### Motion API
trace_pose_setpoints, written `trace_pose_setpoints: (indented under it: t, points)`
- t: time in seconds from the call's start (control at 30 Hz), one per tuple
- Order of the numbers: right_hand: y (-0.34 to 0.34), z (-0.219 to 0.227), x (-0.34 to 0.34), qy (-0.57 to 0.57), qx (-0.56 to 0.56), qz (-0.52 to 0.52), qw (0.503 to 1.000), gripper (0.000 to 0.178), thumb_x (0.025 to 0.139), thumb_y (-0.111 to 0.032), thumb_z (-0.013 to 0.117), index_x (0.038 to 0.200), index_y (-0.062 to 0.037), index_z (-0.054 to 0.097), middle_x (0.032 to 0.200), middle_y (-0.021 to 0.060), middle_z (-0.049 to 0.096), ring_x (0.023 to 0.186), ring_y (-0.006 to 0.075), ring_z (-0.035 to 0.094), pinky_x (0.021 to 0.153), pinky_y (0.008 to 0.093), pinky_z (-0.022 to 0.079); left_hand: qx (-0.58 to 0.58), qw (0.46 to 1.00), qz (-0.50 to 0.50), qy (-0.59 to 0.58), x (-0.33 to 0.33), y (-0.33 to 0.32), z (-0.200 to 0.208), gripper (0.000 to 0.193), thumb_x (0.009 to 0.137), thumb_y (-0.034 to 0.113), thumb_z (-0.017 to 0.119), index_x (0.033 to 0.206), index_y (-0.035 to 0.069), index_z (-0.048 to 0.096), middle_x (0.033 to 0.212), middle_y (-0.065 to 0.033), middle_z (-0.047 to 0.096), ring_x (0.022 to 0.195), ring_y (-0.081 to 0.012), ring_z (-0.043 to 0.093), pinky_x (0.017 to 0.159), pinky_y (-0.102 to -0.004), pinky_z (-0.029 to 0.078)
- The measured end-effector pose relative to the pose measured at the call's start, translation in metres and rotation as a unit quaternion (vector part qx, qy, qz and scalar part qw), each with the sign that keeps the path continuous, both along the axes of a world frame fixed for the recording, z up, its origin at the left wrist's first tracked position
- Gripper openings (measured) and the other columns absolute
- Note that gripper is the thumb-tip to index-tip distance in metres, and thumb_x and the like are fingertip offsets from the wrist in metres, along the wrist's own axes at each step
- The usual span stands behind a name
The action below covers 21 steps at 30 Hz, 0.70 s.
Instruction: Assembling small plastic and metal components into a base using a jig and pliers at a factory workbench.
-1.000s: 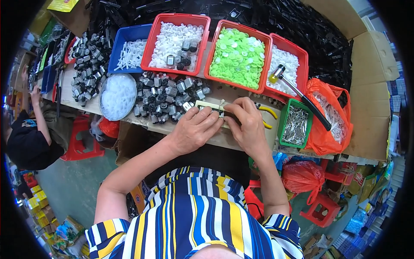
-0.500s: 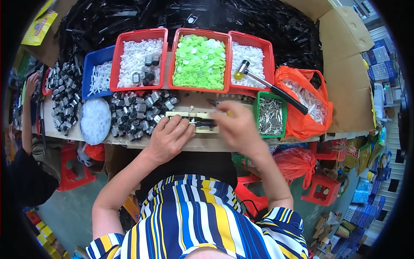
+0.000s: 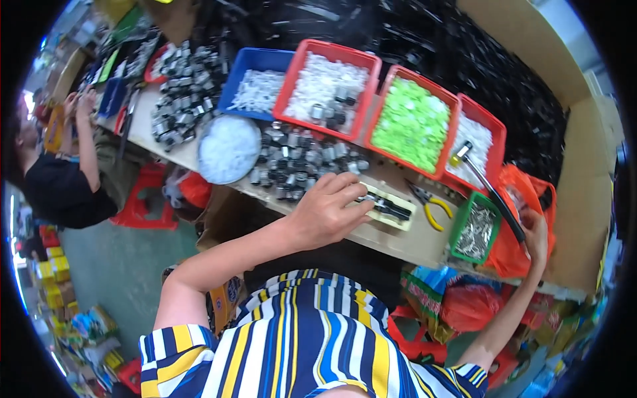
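two bare hands are at work, well apart. one, the left hand (image 3: 328,209), lies over the left end of one cream holder (image 3: 391,221), its fingers bent and close together; whether they pinch anything beneath cannot be told. the holder sits at the table's near edge, with one long black part (image 3: 391,207) along its middle. the other, the right hand (image 3: 536,232), is at one orange plastic bag (image 3: 514,263), just beside the handle end of one hammer (image 3: 494,196); what its fingertips grip, if anything, i cannot tell. one pair of yellow-handled pliers (image 3: 430,200) lies between the holder and one green tray (image 3: 459,229) of metal pins. three red trays (image 3: 370,93) stand in a row, two with white pieces and one with bright green discs; several silver-and-black parts rest in the leftmost. one blue tray (image 3: 233,79) of white pieces adjoins them. two heaps of small motor-like parts (image 3: 295,162) flank one round dish (image 3: 201,159) of whitish pieces. the table (image 3: 428,245) is pale and flat, backed by a mass of black pieces (image 3: 345,26) and a cardboard wall (image 3: 590,159). beyond, on a greenish floor (image 3: 119,265), are one red stool (image 3: 149,199) and one co-worker (image 3: 70,189) in black.
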State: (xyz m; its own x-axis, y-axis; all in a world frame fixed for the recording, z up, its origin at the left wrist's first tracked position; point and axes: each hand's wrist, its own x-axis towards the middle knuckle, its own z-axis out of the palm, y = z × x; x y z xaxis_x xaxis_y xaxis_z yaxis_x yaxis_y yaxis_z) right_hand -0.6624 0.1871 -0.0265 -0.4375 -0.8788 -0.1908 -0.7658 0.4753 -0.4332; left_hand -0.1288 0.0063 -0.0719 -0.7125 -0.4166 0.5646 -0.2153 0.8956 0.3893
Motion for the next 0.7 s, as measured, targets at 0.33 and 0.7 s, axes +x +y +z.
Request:
trace_pose_setpoints:
  t: [0.33,0.7]
  points:
    - [-0.001,-0.017,-0.022,0.024,-0.1,-0.045,0.994,0.01,0.087,-0.006,0.069,0.089,0.0006,0.063,0.077,0.0019,0.059,0.068,0.0101,0.053,0.06,0.0257,0.043,-0.009,0.972,0.232,0.017,0.084,-0.111,0.025,0.014,0.08,0.008,0.075,0.092,0.003,0.075,0.086,-0.012,0.066,0.093,-0.0318,0.06,0.083,-0.0432,0.049]
    - [-0.013,0.003,0.017,-0.034,-0.183,-0.074,0.98,0.01,0.095,-0.006,0.066,0.09,-0.0033,0.057,0.079,-0.0051,0.05,0.068,0.0031,0.045,0.059,0.02,0.036,-0.008,0.895,0.386,-0.224,0.095,-0.205,0.0,0.033,0.071,0.027,0.085,0.088,0.002,0.073,0.091,-0.0136,0.073,0.096,-0.0325,0.064,0.082,-0.0445,0.054]
